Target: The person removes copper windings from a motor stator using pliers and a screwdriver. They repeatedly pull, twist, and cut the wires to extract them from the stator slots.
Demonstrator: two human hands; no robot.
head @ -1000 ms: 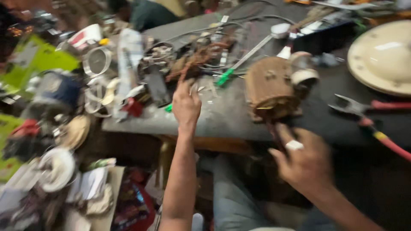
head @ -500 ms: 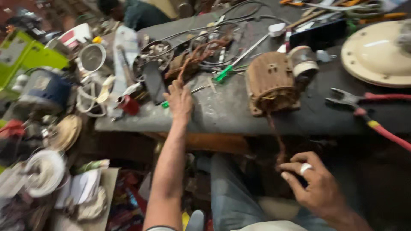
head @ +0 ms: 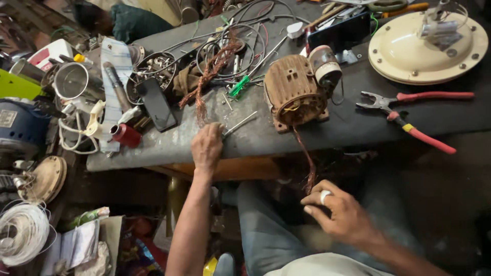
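- Copper winding wire [head: 306, 158], reddish and bundled, trails from the open end of the motor down past the bench edge to the right hand [head: 341, 217]. That hand sits nearest the camera, over the person's lap, thumb and fingers closed in a pinch on the strand's lower end; a pale ring shows on one finger. Held low like this, the strand runs nearly straight out of the housing.
- The left hand [head: 207, 147] rests further out on the front edge of the grey workbench [head: 169, 145]. Its fingers are curled together over the near end of a thin metal rod [head: 240, 123] that lies flat on the top; whether they fully grip it I cannot tell. The hand seems placed as a brace on the bench.
- The brown motor housing [head: 292, 92] stands just beyond the rod, near the front edge, its open face turned toward the person so the windings can come out that way.
- Red-handled pliers [head: 409, 110] lie open to the right of the motor, within reach.
- To the left lie a dark phone [head: 156, 104] and a small red spool [head: 126, 135].
- Further back are a loose hank of copper wire [head: 212, 71], tangled grey cables [head: 240, 36] and a cream round cover [head: 427, 48].
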